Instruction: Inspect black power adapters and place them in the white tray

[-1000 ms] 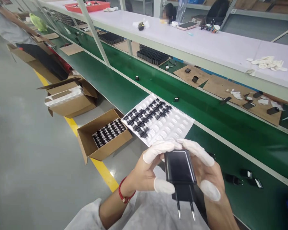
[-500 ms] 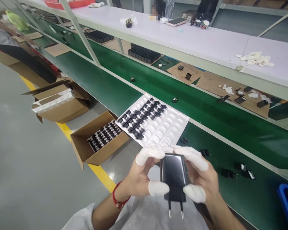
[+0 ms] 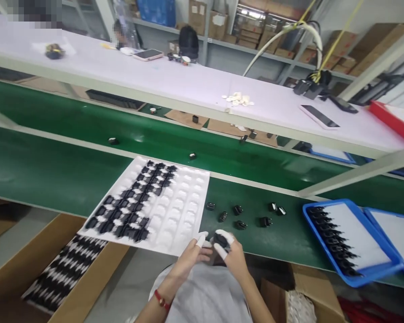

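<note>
A black two-pin plug charger is between the white-capped thumb and fingers of my right hand, at the near edge of the green bench. Just beside it is my left hand, with thumb and fingers apart and nothing seen in them. Both hands wear white finger covers. To the left lies a white moulded tray, its left part filled with rows of black chargers and its right pockets bare. Several loose chargers lie on the bench right of the tray.
Blue trays stand at the right, one with a row of chargers. A cardboard box with packed chargers is below left. The raised white shelf carries phones and white discs. Two small black pieces sit on the green belt.
My view has swung to the right, bringing the blue trays in. The charger has gone from both hands, held up close, to my right hand, lower and farther away.
</note>
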